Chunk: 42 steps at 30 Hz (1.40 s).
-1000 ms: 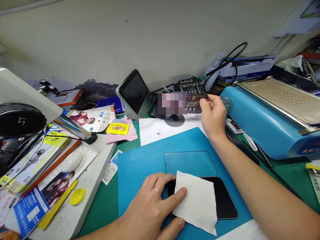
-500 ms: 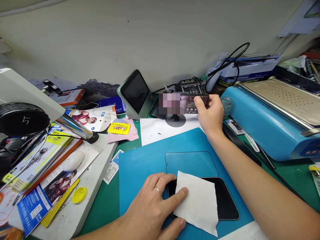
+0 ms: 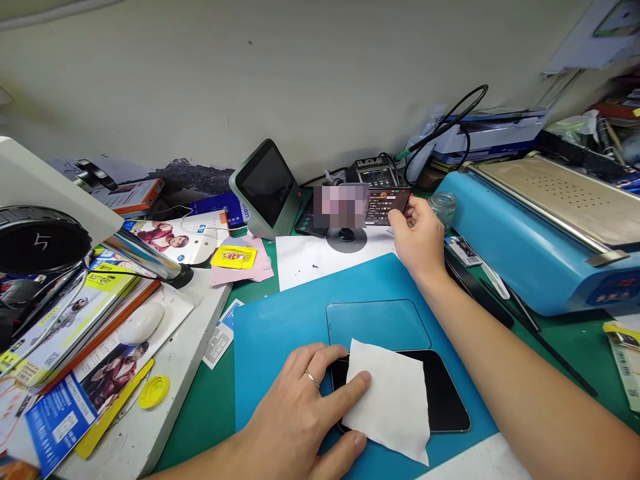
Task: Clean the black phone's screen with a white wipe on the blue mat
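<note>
The left hand [image 3: 303, 410], fingers loosely spread, rests on the white cloth [image 3: 393, 403] and black phone [image 3: 445, 393], near the blue mat [image 3: 275, 333]'s near edge, likely steadying both. Toward the far edge of the table [image 3: 197, 407], the right hand [image 3: 421, 239] pinches the lit phone [image 3: 379, 208], apparently bracing it.

A second ago my right hand's [image 3: 421, 239] thumb [image 3: 399, 220] was at the right edge of the held phone [image 3: 381, 208], then high over the screen; now I have it lower, near the bottom edge. The panel beside it has changed.
</note>
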Available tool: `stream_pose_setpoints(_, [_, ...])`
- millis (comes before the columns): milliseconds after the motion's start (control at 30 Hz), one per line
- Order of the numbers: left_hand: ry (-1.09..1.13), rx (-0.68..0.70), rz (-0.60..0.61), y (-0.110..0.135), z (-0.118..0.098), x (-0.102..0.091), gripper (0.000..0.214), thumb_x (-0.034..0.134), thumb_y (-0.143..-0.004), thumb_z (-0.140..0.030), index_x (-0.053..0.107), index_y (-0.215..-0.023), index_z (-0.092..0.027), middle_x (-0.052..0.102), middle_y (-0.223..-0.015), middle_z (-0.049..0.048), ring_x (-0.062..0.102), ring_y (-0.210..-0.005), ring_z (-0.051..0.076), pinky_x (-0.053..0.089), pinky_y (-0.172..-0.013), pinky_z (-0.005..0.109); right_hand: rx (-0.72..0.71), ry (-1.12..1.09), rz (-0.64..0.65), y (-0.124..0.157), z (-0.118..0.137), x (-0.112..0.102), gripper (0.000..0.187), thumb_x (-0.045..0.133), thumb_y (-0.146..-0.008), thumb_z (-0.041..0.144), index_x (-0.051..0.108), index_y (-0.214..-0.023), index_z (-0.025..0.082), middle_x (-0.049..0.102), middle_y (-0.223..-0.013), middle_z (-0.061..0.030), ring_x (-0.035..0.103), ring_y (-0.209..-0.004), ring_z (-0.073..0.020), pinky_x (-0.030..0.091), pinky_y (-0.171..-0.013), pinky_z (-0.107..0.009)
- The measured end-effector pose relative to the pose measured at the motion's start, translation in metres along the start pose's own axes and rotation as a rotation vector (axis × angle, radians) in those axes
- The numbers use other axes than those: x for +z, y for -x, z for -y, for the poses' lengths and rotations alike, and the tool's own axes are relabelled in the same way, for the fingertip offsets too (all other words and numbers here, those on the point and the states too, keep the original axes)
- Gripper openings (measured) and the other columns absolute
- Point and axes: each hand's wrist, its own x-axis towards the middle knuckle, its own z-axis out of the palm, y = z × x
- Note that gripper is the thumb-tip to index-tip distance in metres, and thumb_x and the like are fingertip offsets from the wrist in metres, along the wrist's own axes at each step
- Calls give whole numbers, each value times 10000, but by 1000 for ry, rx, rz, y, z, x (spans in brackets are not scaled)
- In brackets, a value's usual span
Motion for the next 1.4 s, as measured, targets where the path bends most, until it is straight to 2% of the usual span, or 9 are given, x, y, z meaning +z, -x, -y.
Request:
stream_pose_setpoints(133, [-8, 4, -5, 1, 1, 0, 529, 628, -940, -294, 524, -1457, -250, 480, -1436, 162, 521, -1240, 350, 504, -995, 544, 1, 12, 30, 6, 0, -4, 316, 606, -797, 289, 678, -1095, 213, 752, -915, -57, 691, -810, -233, 571, -759, -389])
stream_pose_setpoints(333, [-8, 2, -15, 1, -1, 0, 542, 621, -941, -287, 505, -1469, -263, 481, -1446, 155, 522, -1240, 346, 506, -993, 542, 0, 11, 25, 5, -1, -4, 308, 622, -813, 333, 689, -1083, 200, 751, -914, -65, 691, -812, -230, 573, -743, -381])
stream_pose_setpoints(767, [-9, -3, 22, -2, -1, 0, 540, 636, -942, -298, 515, -1466, -257, 481, -1443, 161, 525, -1242, 353, 512, -987, 555, 13, -29, -18, -2, -4, 5, 259, 615, -879, 487, 655, -906, 232, 741, -849, -45, 696, -779, -224, 560, -735, -376])
stream_pose_setpoints(933, [6, -15, 24, 1, -1, 0, 541, 630, -948, -294, 502, -1472, -255, 468, -1448, 164, 511, -1250, 355, 498, -1001, 570, -1, -19, 38, 4, -4, -1, 310, 651, -842, 410, 676, -1083, 216, 747, -913, -53, 694, -817, -228, 573, -775, -397])
stream_pose_setpoints(1100, [8, -12, 20, 1, -1, 1, 528, 612, -956, -294, 501, -1471, -253, 459, -1454, 165, 503, -1252, 358, 493, -1000, 573, -44, -14, 124, 6, -12, -7, 584, 694, -764, 306, 598, -1332, 210, 738, -1020, -59, 690, -901, -236, 576, -865, -434])
stream_pose_setpoints(1400, [0, -4, 10, 2, -1, 1, 545, 623, -948, -286, 495, -1477, -263, 461, -1451, 157, 503, -1249, 352, 493, -1001, 561, -55, -24, 138, 5, -16, -10, 706, 722, -779, 331, 512, -1444, 217, 720, -1132, -86, 682, -990, -253, 571, -921, -468])
